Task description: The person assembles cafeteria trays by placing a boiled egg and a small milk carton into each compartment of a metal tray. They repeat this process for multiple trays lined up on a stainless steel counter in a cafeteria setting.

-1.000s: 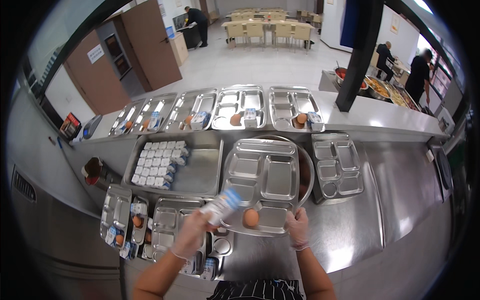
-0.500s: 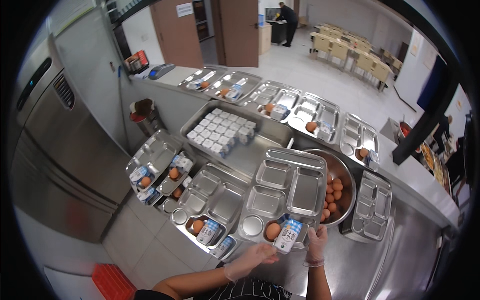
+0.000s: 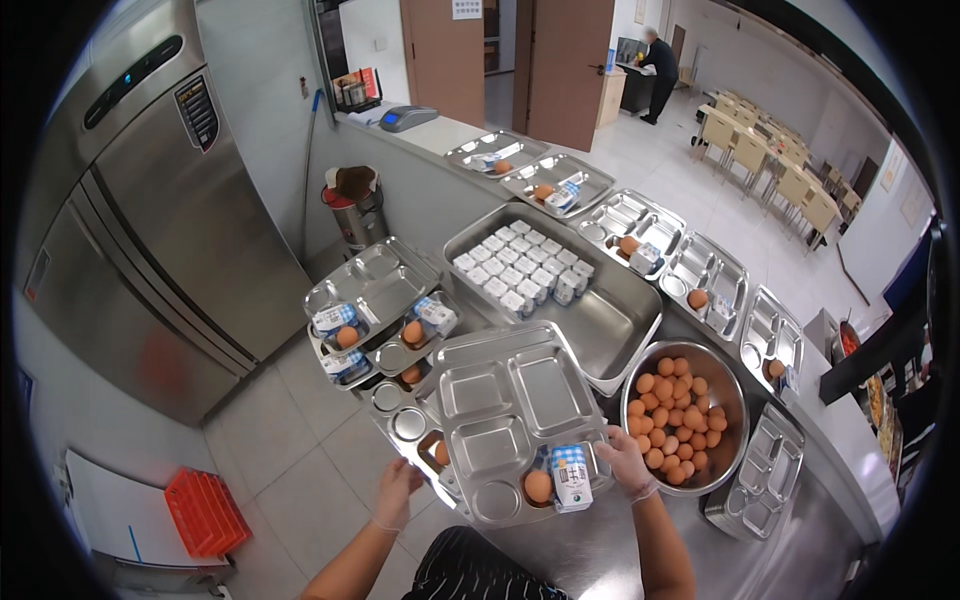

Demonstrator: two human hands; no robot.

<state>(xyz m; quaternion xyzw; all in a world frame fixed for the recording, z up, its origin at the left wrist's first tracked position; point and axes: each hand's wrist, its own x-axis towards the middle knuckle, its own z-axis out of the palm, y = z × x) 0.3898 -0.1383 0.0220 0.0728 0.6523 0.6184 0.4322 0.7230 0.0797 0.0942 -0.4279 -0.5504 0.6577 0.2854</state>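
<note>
Top tray (image 3: 510,420) carried egg (image 3: 538,486) and milk carton (image 3: 571,477); right hand (image 3: 626,461) gripped its edge; left hand (image 3: 394,492) hung released; spare trays (image 3: 768,470) unfilled.

Thin clear gloves on left hand (image 3: 395,492) and right hand (image 3: 625,462); bare forearms.

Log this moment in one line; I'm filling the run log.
left hand: free | right hand: on tray edge | tray: egg, milk carton
</note>
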